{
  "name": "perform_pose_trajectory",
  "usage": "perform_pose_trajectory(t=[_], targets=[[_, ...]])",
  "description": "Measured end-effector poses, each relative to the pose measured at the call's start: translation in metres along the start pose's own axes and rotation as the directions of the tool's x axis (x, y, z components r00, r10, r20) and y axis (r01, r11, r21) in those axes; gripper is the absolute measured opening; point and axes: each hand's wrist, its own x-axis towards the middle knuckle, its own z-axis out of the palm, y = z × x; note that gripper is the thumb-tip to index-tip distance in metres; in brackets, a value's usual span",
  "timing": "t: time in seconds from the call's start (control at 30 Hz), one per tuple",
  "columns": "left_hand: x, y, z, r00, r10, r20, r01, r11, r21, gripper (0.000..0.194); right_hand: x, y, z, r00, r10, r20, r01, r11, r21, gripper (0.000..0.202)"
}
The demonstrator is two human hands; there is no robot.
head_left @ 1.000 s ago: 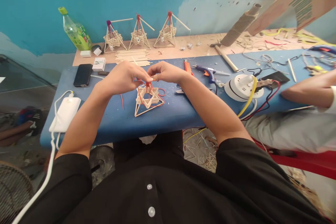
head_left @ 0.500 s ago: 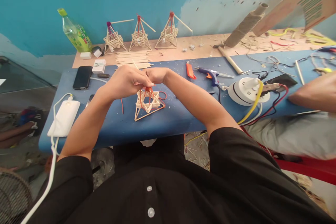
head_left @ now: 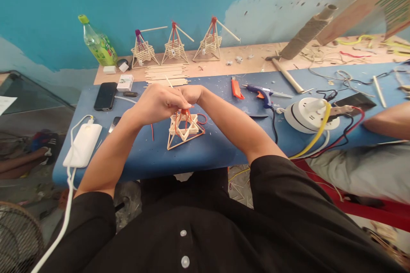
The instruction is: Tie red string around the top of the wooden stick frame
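A small pyramid-shaped frame of thin wooden sticks (head_left: 185, 141) stands on the blue table, with a star-like stack of sticks inside. Orange-red cord (head_left: 185, 113) is wound at its top, and strands run down into the stack. My left hand (head_left: 162, 101) is closed at the top, thumb and finger pinching the cord. Right against it, my right hand (head_left: 191, 94) is curled behind the peak; its fingertips are hidden, so what it grips cannot be made out. A loop of cord (head_left: 202, 118) hangs at the frame's right. One thin stick (head_left: 168, 81) pokes up behind my hands.
Three similar stick pyramids (head_left: 174, 47) stand along the wall behind loose sticks (head_left: 166, 72). To the right lie an orange cutter (head_left: 237, 88), a glue gun (head_left: 261, 93), a hammer (head_left: 288, 76) and a white power socket (head_left: 303, 115). A power bank (head_left: 82, 145) and phone (head_left: 105, 96) lie left.
The whole view has shifted slightly, so things appear a little further right. Both hands stay together at the pyramid's top, with the left fingers slightly changed in position.
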Motion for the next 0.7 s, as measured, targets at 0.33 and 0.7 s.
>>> perform_pose_trajectory(t=[0.33, 0.7], targets=[[-0.003, 0.009, -0.005, 0.999, -0.031, 0.026, 0.028, 0.993, 0.118, 0.027, -0.034, -0.032, -0.003, 0.996, -0.009, -0.084, 0.003, 0.998, -0.070, 0.036], [-0.006, 0.013, -0.008, 0.998, -0.053, 0.042, 0.045, 0.984, 0.171, 0.029, -0.082, -0.070, 0.012, 0.952, 0.028, -0.306, -0.098, 0.972, -0.216, 0.027]])
